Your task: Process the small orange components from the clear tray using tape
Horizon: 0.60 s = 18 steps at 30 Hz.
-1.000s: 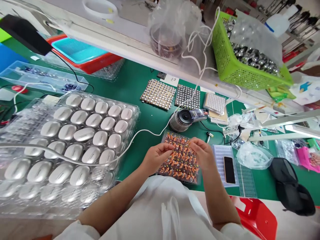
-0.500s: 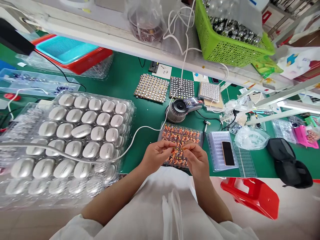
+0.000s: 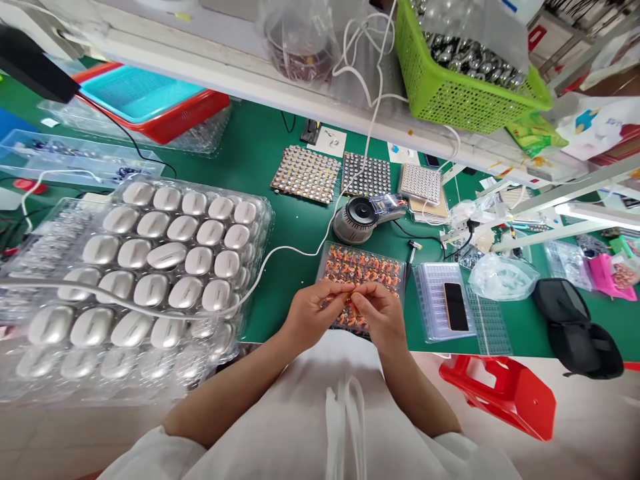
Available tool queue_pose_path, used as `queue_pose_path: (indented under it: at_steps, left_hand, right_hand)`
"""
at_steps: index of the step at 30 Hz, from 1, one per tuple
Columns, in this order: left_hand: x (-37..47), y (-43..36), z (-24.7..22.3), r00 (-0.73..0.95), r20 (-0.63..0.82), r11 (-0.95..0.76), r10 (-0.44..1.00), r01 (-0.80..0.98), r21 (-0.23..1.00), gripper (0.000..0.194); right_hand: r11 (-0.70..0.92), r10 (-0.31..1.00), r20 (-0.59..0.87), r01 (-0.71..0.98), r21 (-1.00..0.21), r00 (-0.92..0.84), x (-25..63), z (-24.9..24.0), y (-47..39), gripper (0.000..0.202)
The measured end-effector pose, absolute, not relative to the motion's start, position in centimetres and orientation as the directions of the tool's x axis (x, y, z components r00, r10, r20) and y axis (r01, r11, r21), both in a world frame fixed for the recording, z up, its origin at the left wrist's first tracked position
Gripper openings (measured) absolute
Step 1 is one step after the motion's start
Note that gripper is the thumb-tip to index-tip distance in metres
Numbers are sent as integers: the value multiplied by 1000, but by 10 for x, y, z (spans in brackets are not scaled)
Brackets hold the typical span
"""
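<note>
My left hand (image 3: pixel 314 312) and my right hand (image 3: pixel 383 315) meet at the fingertips above a clear tray (image 3: pixel 364 263) filled with rows of small orange-and-black parts. Both hands are closed in a pinch. What sits between the fingertips is tiny and mostly covered by them; a speck of orange shows there. Behind the tray stands a grey round device (image 3: pixel 354 220) with a dark top. A small hammer-like tool (image 3: pixel 411 257) lies at the tray's right side.
Stacked clear trays of silvery rounded cases (image 3: pixel 167 255) fill the left. A white cable (image 3: pixel 280 250) crosses the green table. At right lie a phone (image 3: pixel 456 307) on plastic trays and a black zip case (image 3: pixel 575 327). Overhead, a green basket (image 3: pixel 470 100) stands on a shelf.
My right hand has moved left, so the fingertips of both hands now touch. They were slightly apart before. The whole view has shifted a little.
</note>
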<state>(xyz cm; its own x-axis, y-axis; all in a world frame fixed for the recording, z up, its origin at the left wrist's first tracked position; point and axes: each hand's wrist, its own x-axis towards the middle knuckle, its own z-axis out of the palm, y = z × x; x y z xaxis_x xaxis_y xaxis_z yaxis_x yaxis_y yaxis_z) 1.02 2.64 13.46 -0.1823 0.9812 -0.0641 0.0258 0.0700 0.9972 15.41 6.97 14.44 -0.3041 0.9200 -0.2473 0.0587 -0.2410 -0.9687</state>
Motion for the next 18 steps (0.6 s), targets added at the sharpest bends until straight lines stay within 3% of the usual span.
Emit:
queue_pose_path:
  at_steps: [18]
  left_hand:
    - [13,26,133,-189,-54,65,980,55,996,20]
  right_hand:
    - [-238,934,-241,45,-970,-262,153,143,70,14]
